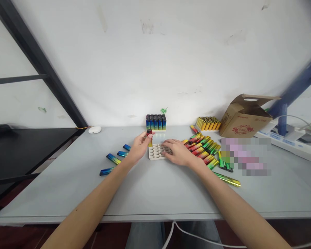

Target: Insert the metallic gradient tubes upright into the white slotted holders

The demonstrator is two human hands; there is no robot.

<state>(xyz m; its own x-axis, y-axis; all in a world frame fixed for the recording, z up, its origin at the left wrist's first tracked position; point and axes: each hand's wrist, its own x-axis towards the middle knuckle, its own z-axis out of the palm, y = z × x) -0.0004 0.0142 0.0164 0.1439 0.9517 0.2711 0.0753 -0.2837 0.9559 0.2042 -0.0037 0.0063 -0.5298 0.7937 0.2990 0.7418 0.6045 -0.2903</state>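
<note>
My left hand (140,147) pinches a lighter (150,141) upright between thumb and fingers, just above the far left corner of a white tray (153,156). The lighter has a dark top and a red body fading to yellow. Rows of round holes fill the tray; those in view on its left hold nothing. My right hand (180,152) is curled over the tray's right end, with fingers and thumb on it, hiding that part. Beside this hand lies a pile of red-yellow and green-yellow lighters (197,148). Several blue lighters (113,159) lie left of my left forearm.
A filled block of blue lighters (156,122) stands by the wall. Yellow lighters (208,123) fill another tray at the back right, beside an opened cardboard box (245,121). A white power strip (287,143) lies far right, a white case (94,130) back left.
</note>
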